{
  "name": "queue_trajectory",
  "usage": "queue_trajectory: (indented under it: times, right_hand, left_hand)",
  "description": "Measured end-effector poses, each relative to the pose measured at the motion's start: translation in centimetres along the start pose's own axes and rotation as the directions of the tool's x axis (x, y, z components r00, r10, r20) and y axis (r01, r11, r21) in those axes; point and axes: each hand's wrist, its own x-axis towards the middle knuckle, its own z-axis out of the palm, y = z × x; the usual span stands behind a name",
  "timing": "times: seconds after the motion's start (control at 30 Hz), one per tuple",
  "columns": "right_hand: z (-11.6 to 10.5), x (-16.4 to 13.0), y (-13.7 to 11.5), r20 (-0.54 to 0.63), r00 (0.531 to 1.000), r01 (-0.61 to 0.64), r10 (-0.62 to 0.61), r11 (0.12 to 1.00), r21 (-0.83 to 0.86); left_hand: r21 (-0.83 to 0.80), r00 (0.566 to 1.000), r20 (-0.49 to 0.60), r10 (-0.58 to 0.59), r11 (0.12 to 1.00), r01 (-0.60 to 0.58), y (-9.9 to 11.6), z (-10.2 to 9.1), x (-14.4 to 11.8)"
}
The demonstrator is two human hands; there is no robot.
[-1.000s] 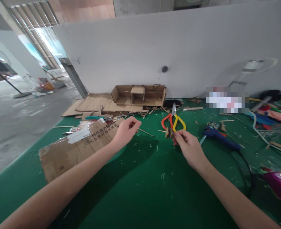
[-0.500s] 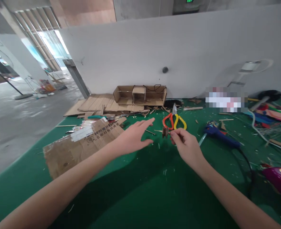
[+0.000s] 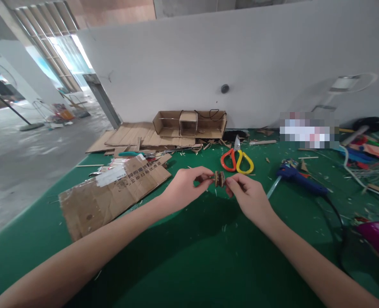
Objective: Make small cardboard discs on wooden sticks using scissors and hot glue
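Small cardboard piece (image 3: 219, 179): brown, stubby, looks like a few thin discs stacked on edge, dark lines between the layers; finer detail too small to tell. It sits above the green table (image 3: 189, 256), out in front of the person, just short of the scissors (image 3: 237, 159).

Left hand (image 3: 184, 188): thumb and forefinger pinched narrow on the left end of the piece, other fingers curled. Right hand (image 3: 249, 194): fingertips pinched narrow on its right end. Both hands touch the one piece, which is held between them, clear of the table.

Count: one small cardboard piece; one pair of scissors, one handle orange and one yellow, blades pointing at the wall; one blue glue gun (image 3: 300, 179) lying to the right with a black cord; one flattened cardboard sheet (image 3: 112, 192) with printed characters and tape at left; one open cardboard box (image 3: 189, 124) against the wall, split into compartments; one purple object (image 3: 377, 237) at the right edge, partly cut off. Thin wooden sticks and scraps scattered, too many and too small to count.

Versus half a second ago: the left hand was open, fingers spread, reaching over the table; the piece was in the right hand alone. Now the left hand has closed on it. Scissors and glue gun unmoved
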Motion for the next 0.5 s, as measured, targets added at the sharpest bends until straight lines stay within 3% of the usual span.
queue_trajectory:
  times: [0.13,0.37,0.5]
  right_hand:
    - [0.2,0.0,0.5,0.005,1.0,0.019,-0.019,1.0,-0.012]
    - [0.8,0.6,1.4,0.062,0.997,-0.035,0.035,0.999,-0.007]
    - [0.9,0.5,1.5,0.079,0.997,-0.019,0.021,1.0,-0.014]
  left_hand:
    - [-0.027,0.999,0.04,-0.025,0.999,0.026,0.0,0.3,0.0]
    - [0.165,0.997,0.048,-0.062,0.985,0.053,-0.3,0.8,-0.2]
    - [0.084,0.994,0.054,-0.098,0.992,0.094,-0.5,0.8,-0.2]
